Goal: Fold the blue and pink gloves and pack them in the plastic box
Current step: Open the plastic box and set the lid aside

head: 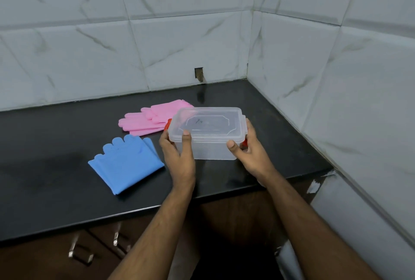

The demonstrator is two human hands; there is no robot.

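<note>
Both hands (179, 154) on lidded box (207, 132)

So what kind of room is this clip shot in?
Most likely a home kitchen: a black stone countertop in a corner of marble-look wall tiles, with dark wood cabinets and metal handles below.

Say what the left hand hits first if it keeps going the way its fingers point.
The left hand already grips the plastic box. Its fingers point up and away, so beyond the box it would likely meet the pink gloves, though depth is unclear.
</note>
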